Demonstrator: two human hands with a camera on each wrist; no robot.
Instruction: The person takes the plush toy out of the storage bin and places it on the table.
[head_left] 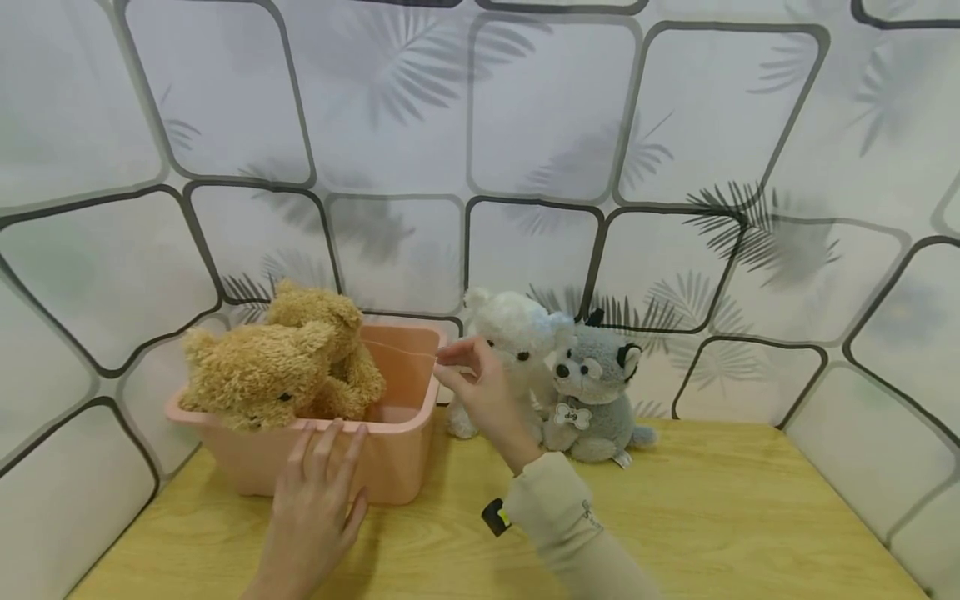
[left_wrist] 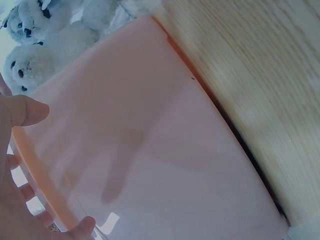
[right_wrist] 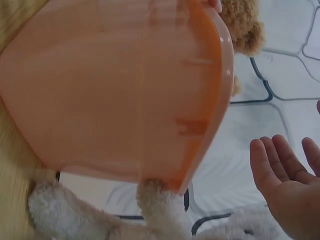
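A pink plastic bin [head_left: 401,454] stands on the wooden table [head_left: 712,517] with a tan teddy bear [head_left: 285,367] lying inside it, head over the left rim. My left hand [head_left: 318,492] rests with straight fingers against the bin's front wall [left_wrist: 150,150]. My right hand [head_left: 480,387] hovers just right of the bin's corner, fingers relaxed, holding nothing. Behind that hand sit a white plush bear [head_left: 513,342] and a grey husky plush [head_left: 600,392]. In the right wrist view the open palm [right_wrist: 287,180] faces the bin's side [right_wrist: 125,85].
Patterned white panels [head_left: 525,167] wall in the table at the back and both sides. Bare tabletop lies to the right of the plush toys and in front of the bin.
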